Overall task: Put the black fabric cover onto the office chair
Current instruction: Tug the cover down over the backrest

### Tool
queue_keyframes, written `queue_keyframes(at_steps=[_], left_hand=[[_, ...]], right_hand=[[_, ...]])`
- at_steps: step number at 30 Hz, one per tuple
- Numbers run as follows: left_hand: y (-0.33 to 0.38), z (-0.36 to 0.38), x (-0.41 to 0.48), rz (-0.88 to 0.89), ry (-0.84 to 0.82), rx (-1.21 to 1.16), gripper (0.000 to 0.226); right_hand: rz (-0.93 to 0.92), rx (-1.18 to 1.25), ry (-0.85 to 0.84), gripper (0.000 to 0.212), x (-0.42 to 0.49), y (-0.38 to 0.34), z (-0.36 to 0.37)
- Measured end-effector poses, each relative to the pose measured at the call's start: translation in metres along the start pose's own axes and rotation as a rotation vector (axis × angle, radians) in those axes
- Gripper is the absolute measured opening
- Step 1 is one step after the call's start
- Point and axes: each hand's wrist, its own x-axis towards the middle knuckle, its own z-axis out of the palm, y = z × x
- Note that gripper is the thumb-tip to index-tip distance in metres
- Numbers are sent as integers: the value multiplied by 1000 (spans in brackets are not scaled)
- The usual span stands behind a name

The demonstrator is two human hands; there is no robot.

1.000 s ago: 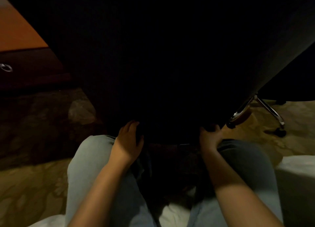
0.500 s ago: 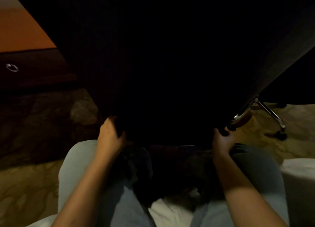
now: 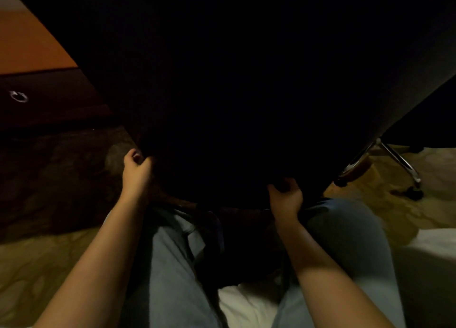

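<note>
Your left hand grips the lower left edge of the black fabric cover, fingers curled round a fold of the cloth with the knuckles turned up toward the camera. Your right hand grips the bottom hem further right and lower down, thumb on the near side and fingers hooked over the edge. The two hands are well apart, each clamped on its own part of the hem. The cover fills most of the upper view as one dark mass hanging over the office chair; it is too dark to tell where the cloth ends and the chair's own upholstery begins. Of the chair itself, only a chrome leg and a dark caster show plainly at the right, standing on the patterned carpet. Your knees in light blue jeans sit just below the hem, with the right hand touching the right thigh. A wooden desk with a ring pull on its drawer stands at the upper left, and white bedding lies between your legs at the bottom.
</note>
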Motion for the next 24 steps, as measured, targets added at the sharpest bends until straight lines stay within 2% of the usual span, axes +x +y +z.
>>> queue_keyframes(at_steps=[3, 6, 13, 16, 21, 24], left_hand=[[3, -2, 11, -22, -16, -70, 56], [1, -2, 12, -39, -83, -102, 57], [-6, -10, 10, 73, -104, 49, 59], [-8, -10, 5, 111, -114, 97, 60], [-8, -7, -9, 214, -81, 243, 60], [-7, -3, -16, 264, -24, 321, 53]], right_hand=[[1, -90, -63, 24, 0, 2, 2], [24, 1, -39, 21, 6, 4, -12], [46, 217, 329, 34, 34, -3, -70], [41, 204, 307, 34, 37, -5, -72], [37, 150, 176, 24, 29, -9, -41], [23, 129, 166, 30, 15, -15, -14]])
